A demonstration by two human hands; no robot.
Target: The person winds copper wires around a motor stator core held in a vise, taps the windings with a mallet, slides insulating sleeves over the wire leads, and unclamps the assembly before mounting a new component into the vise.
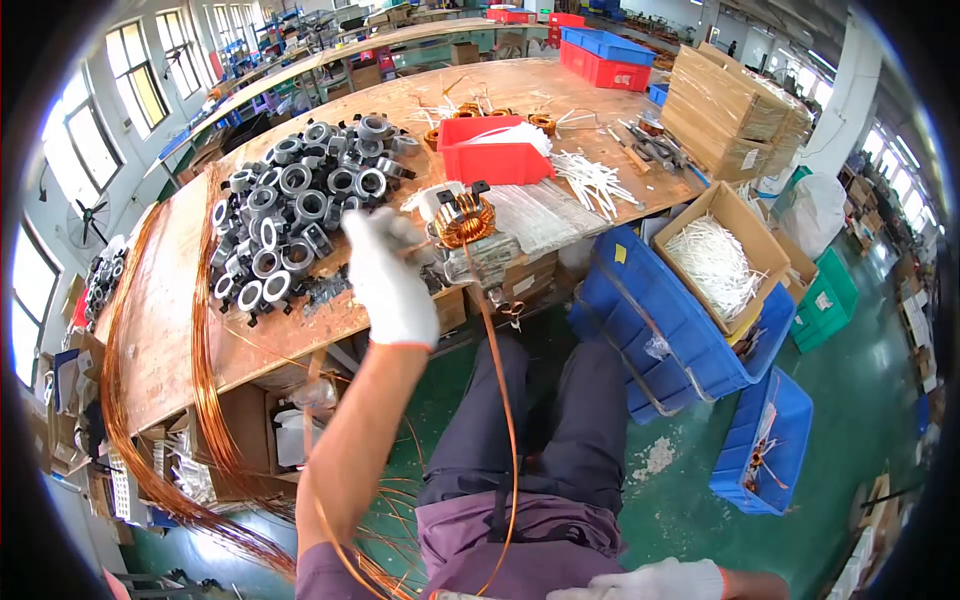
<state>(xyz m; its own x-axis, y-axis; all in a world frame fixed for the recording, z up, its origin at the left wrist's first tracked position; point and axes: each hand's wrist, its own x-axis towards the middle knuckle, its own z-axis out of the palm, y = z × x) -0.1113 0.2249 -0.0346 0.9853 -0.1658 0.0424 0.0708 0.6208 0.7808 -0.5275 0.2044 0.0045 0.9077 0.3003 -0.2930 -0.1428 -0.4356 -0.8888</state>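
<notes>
Head view shows the left hand (385,285) blurred, fingers partly bent, near the coil (466,222); the right hand (650,580) lies low at the picture's edge, so I cannot tell if either one grips something. The coil is at the front edge of the bench (165,290). Its wire (505,390) hangs in a long bow over the lap; if it is pulled crookedly, it could kink, or its turns could become loose. Beyond the left hand, the cores (295,180) are heaped close, and a wide swing might knock some down. Farther left, long strands (204,330) droop over the edge and could tangle when the arm catches them.
</notes>
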